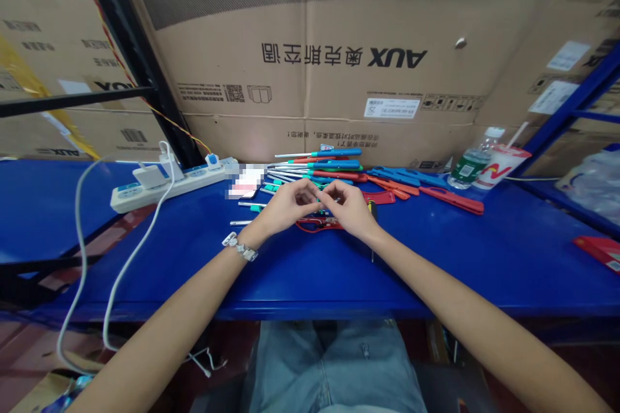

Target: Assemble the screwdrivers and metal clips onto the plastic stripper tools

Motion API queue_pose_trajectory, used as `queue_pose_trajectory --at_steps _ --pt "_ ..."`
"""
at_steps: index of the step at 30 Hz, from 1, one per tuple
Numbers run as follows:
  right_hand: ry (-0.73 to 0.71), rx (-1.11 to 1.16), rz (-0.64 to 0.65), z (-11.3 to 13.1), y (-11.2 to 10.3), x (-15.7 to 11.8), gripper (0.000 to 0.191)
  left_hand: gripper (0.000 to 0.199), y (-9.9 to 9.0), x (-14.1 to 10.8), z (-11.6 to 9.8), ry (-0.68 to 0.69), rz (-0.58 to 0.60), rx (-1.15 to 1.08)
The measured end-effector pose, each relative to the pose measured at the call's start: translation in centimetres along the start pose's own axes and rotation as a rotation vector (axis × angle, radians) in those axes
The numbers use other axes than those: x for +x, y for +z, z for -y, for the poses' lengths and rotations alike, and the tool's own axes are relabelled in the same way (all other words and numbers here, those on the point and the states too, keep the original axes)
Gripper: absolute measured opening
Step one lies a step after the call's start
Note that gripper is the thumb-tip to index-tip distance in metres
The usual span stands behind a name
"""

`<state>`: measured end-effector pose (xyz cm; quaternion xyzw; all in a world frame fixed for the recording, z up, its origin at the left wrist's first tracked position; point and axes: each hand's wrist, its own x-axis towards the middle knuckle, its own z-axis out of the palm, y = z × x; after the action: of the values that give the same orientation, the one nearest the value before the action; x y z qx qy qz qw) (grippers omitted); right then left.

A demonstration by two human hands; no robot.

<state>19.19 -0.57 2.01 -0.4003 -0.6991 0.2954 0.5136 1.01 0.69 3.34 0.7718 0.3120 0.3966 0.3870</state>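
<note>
Just under your hands, on the bench (484, 271), lies an open red casing (320, 226) with small parts and wire inside; your hands cover much of its upper side, so its full outline can't be read. Your left hand (285, 205) and right hand (356, 211) meet above it, fingertips drawn together at 1 spot. Something small and greenish shows there, but you can't tell from this view what it is, or whether the fingers of either hand are clamped on it.

By your right wrist, a yellow-and-black screwdriver (372, 208) is partly covered, its shaft showing again below your forearm. A flat red piece (380, 197) lies just beyond it.

Behind your hands, blue-handled rods (341, 164) overlap so closely that you couldn't count them; your left hand hides parts of the nearer ones. Left of them, pixelation masks most of a pale flat item (247, 181). To the right lie blue shells (411, 177) and red shells (453, 200), then a bottle (467, 171) and a cup (504, 164), overlapping in view. A red box (600, 253) and a plastic-wrapped bundle (598, 184) are cut off by the right edge.
</note>
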Motion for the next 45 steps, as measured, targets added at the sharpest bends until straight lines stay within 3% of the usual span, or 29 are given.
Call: queue_pose_trajectory --at_steps 4,9,16,19,22,25,28,30,33,37,41,45 --pt "-0.055 -0.012 0.096 0.0 -0.8 0.0 0.023 0.033 -1.0 0.2 0.7 -0.111 0.037 -0.144" --pt "-0.002 0.078 0.213 -0.3 -1.7 0.1 0.021 0.035 -1.5 0.0 0.8 -0.189 0.071 -0.273" --pt "0.012 0.153 0.244 0.0 -1.7 0.0 0.021 0.034 -1.3 0.1 0.0 -0.192 0.005 -0.267" --pt "-0.015 0.068 0.244 0.7 -1.7 -0.4 0.026 0.036 -1.1 0.2 -0.1 -0.231 -0.024 -0.223" --pt "-0.021 -0.049 0.19 1.2 -1.6 -0.6 0.023 0.041 -0.8 0.0 -0.1 -0.245 0.018 -0.152" --pt "0.018 -0.045 0.19 1.0 -1.4 -0.6 0.03 0.043 -0.7 -0.2 -0.1 -0.165 0.021 -0.02" --pt "0.072 0.018 0.222 0.5 -1.3 -0.4 0.038 0.032 -1.1 -0.4 -0.3 0.071 -0.021 0.187" --pt "0.098 0.037 0.217 0.3 -1.2 -0.3 0.04 0.025 -1.7 -0.5 -0.5 0.181 0.023 0.276" --pt "0.112 0.005 0.209 0.3 -1.0 -0.4 0.036 0.019 -2.5 -0.5 -0.6 0.192 0.1 0.317" --pt "0.007 -0.21 0.254 0.9 -1.6 -0.7 0.033 0.016 -3.3 -0.6 -0.4 0.091 0.163 0.351" --pt "-0.179 -0.631 0.255 0.7 -3.2 -1.4 0.021 0.015 -3.8 -0.8 -0.1 0.031 0.234 0.393" --pt "-0.195 -0.894 0.311 -0.1 -3.8 -2.0 0.034 0.014 -4.0 -0.9 0.3 0.034 0.235 0.444"
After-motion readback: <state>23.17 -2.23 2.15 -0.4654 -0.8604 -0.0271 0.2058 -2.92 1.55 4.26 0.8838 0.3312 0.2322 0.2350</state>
